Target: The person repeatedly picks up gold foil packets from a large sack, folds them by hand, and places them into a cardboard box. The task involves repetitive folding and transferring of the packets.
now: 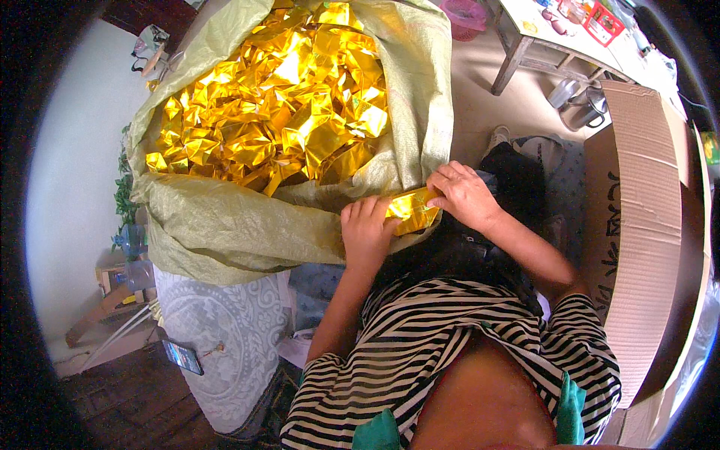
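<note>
Both of my hands hold one gold foil piece (415,211), a shiny rectangular form with faint printed marks. My left hand (367,226) grips its left end, and my right hand (462,194) grips its right end. The fingers hide both ends of it. Right beneath and behind it is the rolled edge of a large pale olive woven sack (225,225). Inside the wide mouth of the sack lies a big heap of folded gold foil pieces (281,107), with crisp creases and bright glare.
A cardboard box (647,225) bearing handwriting stands at my right. Beyond it are a metal mug (585,108) and a white-topped table (540,34) carrying a red basket (603,23). A phone (183,356) lies on a patterned cloth (225,320) at the left, near a trailing plant (126,185).
</note>
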Demonstrator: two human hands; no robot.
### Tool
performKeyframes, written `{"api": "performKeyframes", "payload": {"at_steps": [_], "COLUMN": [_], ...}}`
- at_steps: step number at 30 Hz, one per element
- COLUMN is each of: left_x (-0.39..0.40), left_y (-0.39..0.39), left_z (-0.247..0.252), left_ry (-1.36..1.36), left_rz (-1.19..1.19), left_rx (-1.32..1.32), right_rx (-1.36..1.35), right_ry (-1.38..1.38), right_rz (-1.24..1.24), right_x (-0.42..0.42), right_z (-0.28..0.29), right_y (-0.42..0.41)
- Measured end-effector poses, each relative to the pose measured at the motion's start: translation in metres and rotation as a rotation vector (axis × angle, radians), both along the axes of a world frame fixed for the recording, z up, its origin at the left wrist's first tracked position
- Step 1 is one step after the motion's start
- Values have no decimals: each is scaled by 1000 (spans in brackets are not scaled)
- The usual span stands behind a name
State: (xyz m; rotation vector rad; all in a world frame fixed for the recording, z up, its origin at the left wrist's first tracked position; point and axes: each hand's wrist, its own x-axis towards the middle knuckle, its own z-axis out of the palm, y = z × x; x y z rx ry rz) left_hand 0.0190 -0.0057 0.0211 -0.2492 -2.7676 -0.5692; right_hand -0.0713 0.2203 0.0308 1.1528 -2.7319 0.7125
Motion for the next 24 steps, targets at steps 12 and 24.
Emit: {"api": "performKeyframes", "payload": {"at_steps": [12,24], "left_x": [2,2], "left_y": [0,4], "left_z": [-9,-9], "left_ry": [-18,-24], "left_rz": [39,78], "left_rx": [85,92], "right_rx": [-5,-30], "right_ry": [-77,-59], "right_rz": [28,31], "right_x": [-1,-3], "right_z": [-4,-5], "right_y": [1,1]}}
